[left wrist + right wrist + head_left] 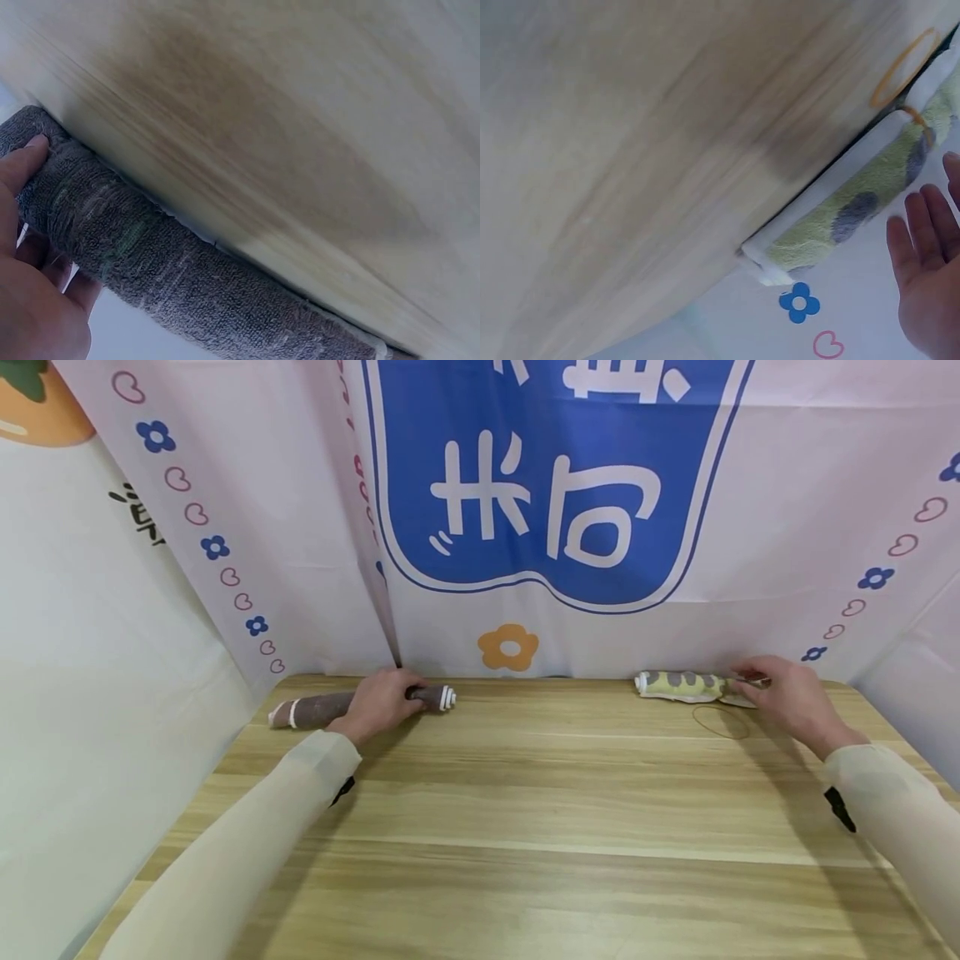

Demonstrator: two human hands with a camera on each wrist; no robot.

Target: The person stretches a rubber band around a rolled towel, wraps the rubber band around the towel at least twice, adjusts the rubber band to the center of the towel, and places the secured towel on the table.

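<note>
A rolled dark grey-brown towel point(318, 711) lies along the far left edge of the table, its white-trimmed spiral end pointing right. My left hand point(384, 700) grips it near that end; in the left wrist view the thumb presses on the terry cloth point(187, 262) and the fingers curl underneath. At the far right lies a rolled yellow-green towel point(684, 685) with grey spots, with an orange rubber band point(917, 120) around it. Beside its right end is my right hand point(795, 697), whose fingers point(922, 232) extend fairly straight alongside the roll in the right wrist view.
A loose rubber band point(720, 722) lies on the wooden table point(540, 810) just in front of the spotted roll. Behind the table's far edge hangs a printed white cloth point(450, 635) with a blue panel and flowers.
</note>
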